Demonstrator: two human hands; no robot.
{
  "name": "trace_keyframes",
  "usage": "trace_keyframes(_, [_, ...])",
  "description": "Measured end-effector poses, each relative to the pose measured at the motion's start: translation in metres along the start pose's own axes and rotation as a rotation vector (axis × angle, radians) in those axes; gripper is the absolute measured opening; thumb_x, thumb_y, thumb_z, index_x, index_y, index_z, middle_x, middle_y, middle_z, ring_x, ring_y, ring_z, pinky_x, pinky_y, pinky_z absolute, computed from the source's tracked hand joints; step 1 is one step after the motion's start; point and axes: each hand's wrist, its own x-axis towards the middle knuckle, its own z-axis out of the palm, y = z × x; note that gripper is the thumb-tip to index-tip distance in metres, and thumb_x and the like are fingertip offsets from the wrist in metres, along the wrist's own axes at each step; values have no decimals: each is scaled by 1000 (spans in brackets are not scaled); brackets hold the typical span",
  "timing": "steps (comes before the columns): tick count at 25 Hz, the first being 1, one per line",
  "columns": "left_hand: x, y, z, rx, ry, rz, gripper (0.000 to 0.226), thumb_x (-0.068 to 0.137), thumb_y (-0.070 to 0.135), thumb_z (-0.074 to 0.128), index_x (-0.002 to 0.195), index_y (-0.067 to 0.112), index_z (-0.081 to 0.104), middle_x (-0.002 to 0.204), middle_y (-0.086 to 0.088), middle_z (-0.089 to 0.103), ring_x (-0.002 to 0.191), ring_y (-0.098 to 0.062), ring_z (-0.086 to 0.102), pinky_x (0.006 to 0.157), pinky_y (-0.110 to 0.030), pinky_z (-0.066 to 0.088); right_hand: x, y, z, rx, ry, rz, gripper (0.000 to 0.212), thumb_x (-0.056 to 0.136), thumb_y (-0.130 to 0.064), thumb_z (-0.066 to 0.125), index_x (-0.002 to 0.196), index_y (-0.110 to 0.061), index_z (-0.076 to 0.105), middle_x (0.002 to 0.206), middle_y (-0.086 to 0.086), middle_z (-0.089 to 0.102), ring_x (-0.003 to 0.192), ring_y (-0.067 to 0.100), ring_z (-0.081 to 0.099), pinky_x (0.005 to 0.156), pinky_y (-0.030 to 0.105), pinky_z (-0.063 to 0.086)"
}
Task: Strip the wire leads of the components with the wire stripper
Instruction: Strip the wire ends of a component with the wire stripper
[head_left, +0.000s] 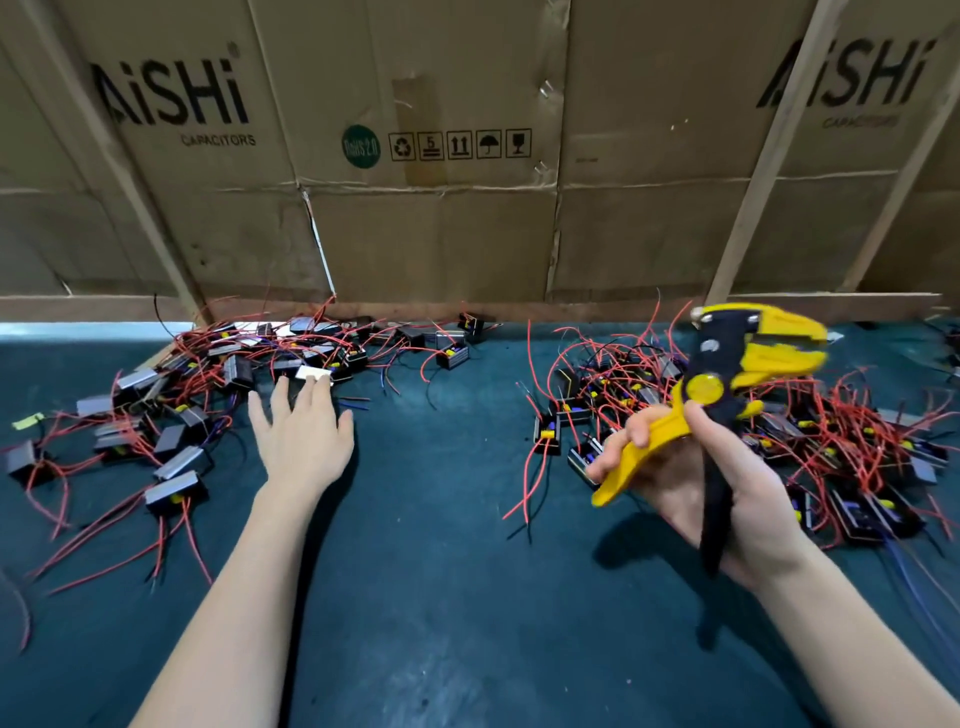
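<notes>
Head view: at the left of the frame a pile of components (171, 415) with red leads lies on the dark green table (441, 545). My left hand (304, 431) reaches toward it, fingers spread and empty. At the right, my right hand (722, 499) grips the yellow-and-black wire stripper (727, 384), raised before a second pile (831, 441).

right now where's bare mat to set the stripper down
Bare mat runs between the left pile and right pile, widening toward you between both forearms. The piles themselves are crowded with tangled red leads. The wire stripper is in the right hand.
</notes>
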Motion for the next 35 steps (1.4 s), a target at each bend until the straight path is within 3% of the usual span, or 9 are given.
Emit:
trace_keyframes(4, [-3,2,-7,-42,148,-8,44,94,27,57,131,5,54,135,-23,51,137,-37,31,116,-51,13,1,19,10,125,-154,303,46,95,-44,49,83,-1,61,128,36,55,129,42,50,111,51,38])
trace_keyframes(7, [-5,-7,-19,-117,364,-162,41,77,4,66,116,-5,57,130,-34,47,125,-46,38,104,-53,26,7,32,8,38,23,299,41,91,-38,50,77,-1,63,108,25,62,131,26,51,114,43,33])
trace_keyframes(9, [-5,-19,-25,-109,329,-288,44,73,2,67,114,-7,56,131,-37,44,122,-48,37,101,-51,27,11,31,3,-29,172,214,39,83,-40,55,77,-2,61,99,17,64,129,21,54,116,41,32])
trace_keyframes(13, [-7,-36,-29,-42,125,-435,36,79,5,65,114,-1,63,123,-31,53,114,-48,50,98,-45,36,13,25,-9,-129,298,159,48,74,-50,59,79,-2,63,120,13,69,114,24,65,98,42,47])
trace_keyframes(21, [-25,12,-54,-509,201,-124,23,76,2,61,82,18,77,85,-9,74,87,-33,68,83,-38,54,9,10,-18,-339,368,23,51,84,-52,51,79,-2,59,106,19,71,89,39,70,80,49,57])
trace_keyframes(25, [-60,69,-64,-783,-29,195,20,69,1,68,67,21,74,61,8,69,62,-12,68,70,-23,54,7,12,-17,-349,339,25,47,83,-53,52,75,-8,63,101,25,70,85,38,69,83,50,54])
trace_keyframes(29, [-82,97,-65,-1072,-288,407,8,86,17,73,93,21,72,81,1,73,56,-13,70,63,-19,52,3,15,-13,-451,311,-66,37,86,-46,52,76,-11,63,98,23,70,85,42,68,80,47,56])
trace_keyframes(32, [-70,84,-64,-1099,-72,308,15,91,9,64,100,19,70,93,2,72,57,-13,68,58,-17,46,-1,16,-7,-579,210,-73,34,86,-44,54,76,-14,67,91,21,69,85,41,65,82,44,54])
trace_keyframes(35, [-56,67,-62,-1002,65,228,49,82,-12,53,122,17,60,119,2,58,80,-12,66,70,-15,47,-4,21,0,-655,114,-36,34,85,-41,57,79,-9,67,87,17,70,85,36,64,80,42,52])
